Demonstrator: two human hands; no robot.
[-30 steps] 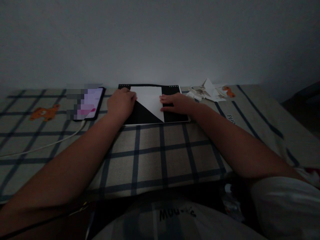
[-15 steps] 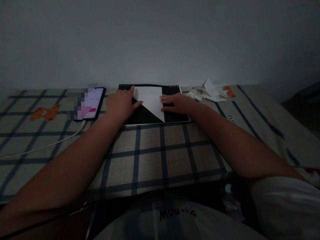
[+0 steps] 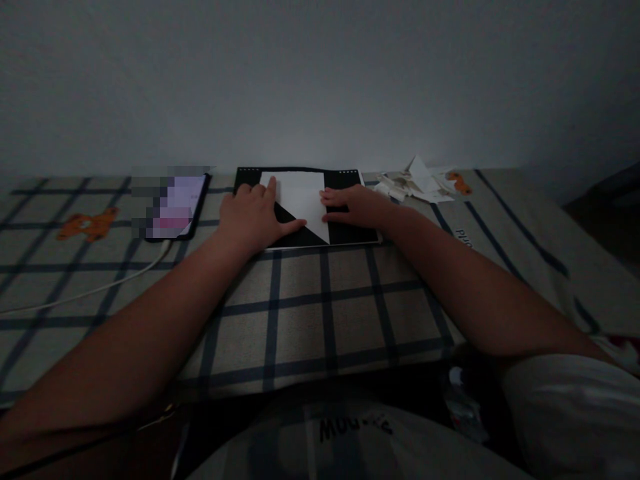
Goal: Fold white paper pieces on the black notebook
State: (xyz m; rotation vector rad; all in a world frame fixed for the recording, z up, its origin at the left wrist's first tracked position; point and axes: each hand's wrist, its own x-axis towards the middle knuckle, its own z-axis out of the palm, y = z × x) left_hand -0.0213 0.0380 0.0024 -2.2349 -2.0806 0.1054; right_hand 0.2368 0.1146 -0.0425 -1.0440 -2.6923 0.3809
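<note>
A folded sheet of white paper lies flat on a black board with small holes along its far edge. One side of the paper slants down to a point near the board's front edge. My left hand is spread over the left part, its index finger and thumb touching the paper. At the paper's right edge rests my right hand, fingers stretched out and fingertips on the sheet. The hands are apart, and neither grips anything.
A phone with a lit screen, partly blurred out, lies left of the board, a white cable running from it. Folded white paper pieces are piled at right. A checked cloth covers the table, against a wall.
My left hand has shifted right and slightly toward me, its thumb now farther over the paper. My right hand has stayed in place.
</note>
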